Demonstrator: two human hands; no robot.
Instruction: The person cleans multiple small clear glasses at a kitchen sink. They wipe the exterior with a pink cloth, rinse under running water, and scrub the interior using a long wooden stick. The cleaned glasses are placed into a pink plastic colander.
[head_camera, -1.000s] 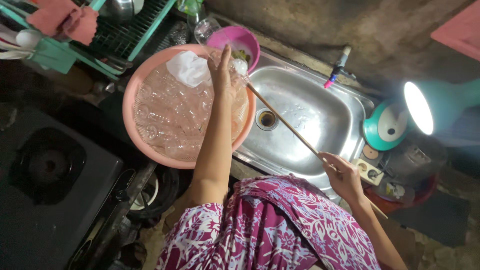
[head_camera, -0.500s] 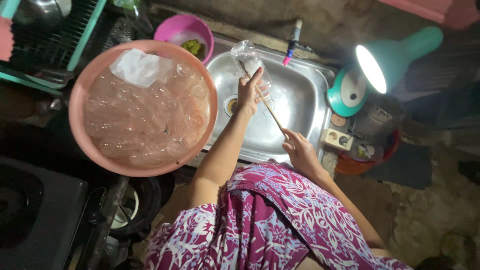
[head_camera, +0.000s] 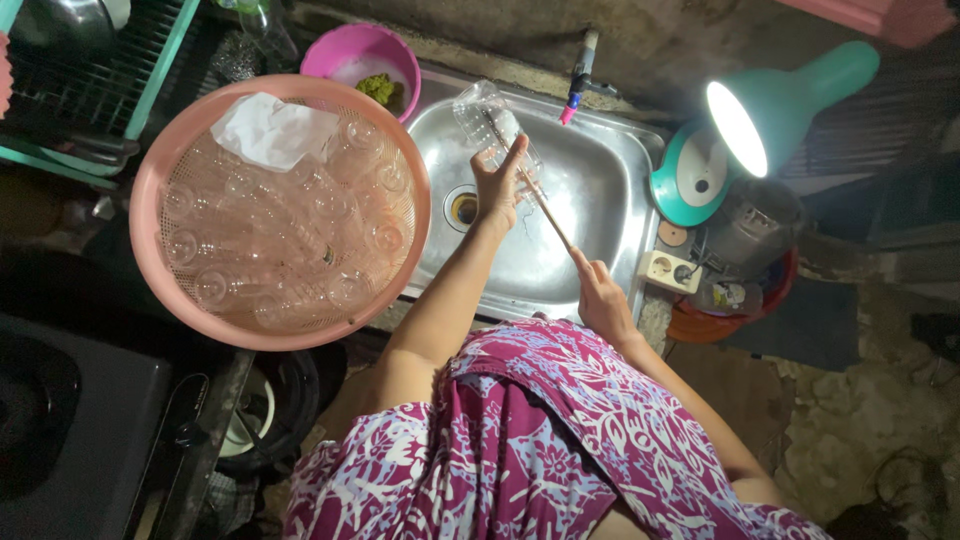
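- You are cleaning the inside of a clear plastic bottle (head_camera: 497, 125) over the metal sink (head_camera: 600, 190).
- Your left hand (head_camera: 497, 185) is wrapped around the bottle and holds it on its side, above the far part of the sink.
- Your right hand (head_camera: 603, 295) is closed on the near end of a long thin stick (head_camera: 540, 195). The far end goes into the bottle.
- I think the next move needs a steady bottle and a gentle push, so the stick stays inside and does not poke through the thin plastic.
- The tap (head_camera: 580, 75) is just past the bottle, so watch you do not bump it.
- On the left, a big pink basket (head_camera: 145, 200) is full of clear bottles, with a white cloth (head_camera: 270, 130) on top.
- A small pink bowl (head_camera: 345, 55) sits at the far side.
- A green lamp (head_camera: 740, 125) shines on the right, near a white plug box (head_camera: 668, 270).
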